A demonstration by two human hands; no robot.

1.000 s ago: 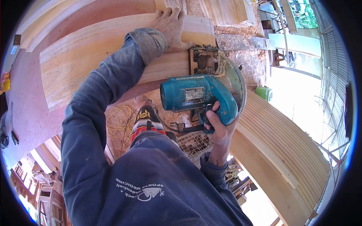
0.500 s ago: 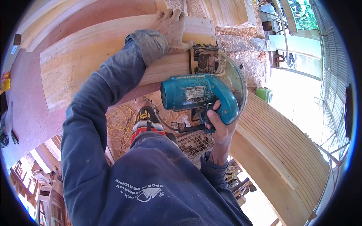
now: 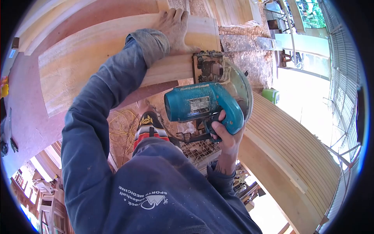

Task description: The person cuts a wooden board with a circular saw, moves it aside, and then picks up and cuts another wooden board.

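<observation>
My right hand (image 3: 227, 137) is wrapped round the rear handle of a teal circular saw (image 3: 196, 104), its thumb over the grip. The saw's base plate (image 3: 206, 69) overlaps the near edge of a wide pale wooden board (image 3: 97, 58), close to the board's right end. A dusty round guard (image 3: 241, 84) covers the blade, which I cannot see. My left hand (image 3: 174, 30) lies on top of the board with fingers spread toward its far edge. Its thumb points at the saw's base plate, just beside it.
The board rests on a reddish work surface (image 3: 33, 124). More planks (image 3: 233, 11) lie beyond it. At right is a long stack of thin boards (image 3: 292, 140). A yellow cord (image 3: 122, 126) coils on the sawdust-covered floor by my foot, near a metal grate (image 3: 198, 150).
The saw has come slightly back toward my body, with my right hand still round its handle. My left hand stays on the board. The whole view has shifted a little.
</observation>
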